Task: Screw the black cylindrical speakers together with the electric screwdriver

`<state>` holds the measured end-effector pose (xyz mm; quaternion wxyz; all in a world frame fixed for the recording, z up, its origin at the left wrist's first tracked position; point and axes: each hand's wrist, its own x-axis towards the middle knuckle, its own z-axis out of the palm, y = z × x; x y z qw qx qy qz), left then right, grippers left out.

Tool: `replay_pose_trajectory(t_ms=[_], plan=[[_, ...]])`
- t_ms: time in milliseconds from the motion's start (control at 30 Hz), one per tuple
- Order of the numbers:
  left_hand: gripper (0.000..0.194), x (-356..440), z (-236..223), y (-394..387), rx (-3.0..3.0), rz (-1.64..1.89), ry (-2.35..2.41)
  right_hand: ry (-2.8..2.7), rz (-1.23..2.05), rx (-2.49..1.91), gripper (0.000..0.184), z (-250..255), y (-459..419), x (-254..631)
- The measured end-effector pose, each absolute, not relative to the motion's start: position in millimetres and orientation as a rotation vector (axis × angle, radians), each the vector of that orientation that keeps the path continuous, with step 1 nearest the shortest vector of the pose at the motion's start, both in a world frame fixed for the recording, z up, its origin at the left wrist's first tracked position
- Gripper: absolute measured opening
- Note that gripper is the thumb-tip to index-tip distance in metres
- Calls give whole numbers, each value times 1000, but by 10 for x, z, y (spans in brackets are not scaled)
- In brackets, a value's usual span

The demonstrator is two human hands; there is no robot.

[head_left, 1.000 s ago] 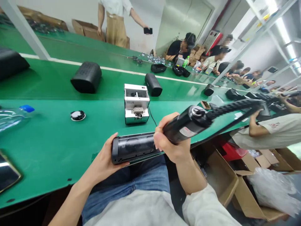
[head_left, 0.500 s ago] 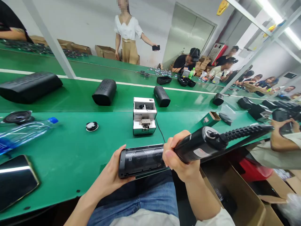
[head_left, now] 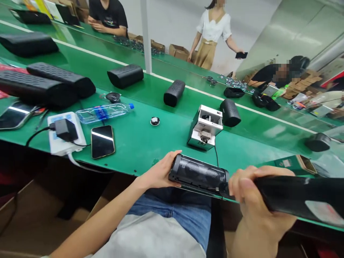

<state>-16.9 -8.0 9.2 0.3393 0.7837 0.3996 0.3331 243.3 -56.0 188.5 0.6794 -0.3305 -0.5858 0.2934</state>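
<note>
My left hand is wrapped round the left end of a black speaker with perforated grilles, which lies at the near edge of the bench. A black electric screwdriver lies in my closed right hand. It is tilted almost level, and its tip points at the speaker's right end; whether it touches a screw there I cannot make out. Just beyond the speaker stands a white screw feeder with a cable. Farther left on the bench sits a small round speaker driver.
At left are a phone, a power strip with a plugged-in adapter, and a water bottle. Several black speaker housings stand along the bench. A green box is at right. People are across the bench.
My view has swung left, bringing the power strip and more housings into sight. The screwdriver now lies farther right of the speaker, its tip at the speaker's right end. Both hands keep their holds.
</note>
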Motion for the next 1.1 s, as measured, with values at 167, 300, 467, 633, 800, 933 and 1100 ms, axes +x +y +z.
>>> replay_pose_trajectory(t_ms=[167,300,467,633,800,933,1100], plan=[[128,-180,115,-103,2068,845,1033,-1564,892,-528,19,1886,-497,2519],[124,-201,113,-101,2095,828,1052,-1314,774,-646,21,1837,-493,2523],[124,-219,59,-85,2110,818,1080,-1360,735,-642,23,1710,-539,2507],[117,-235,-1,-68,2092,809,1125,-1435,772,-664,30,1571,-532,2570],[116,-253,-21,-56,2078,798,1155,-1318,773,-645,23,1615,-497,2534],[129,-269,17,2,2095,758,1144,-1326,780,-588,16,1839,-543,2573],[101,-294,91,-84,2083,828,1192,-1261,713,-396,14,2363,-814,2999]])
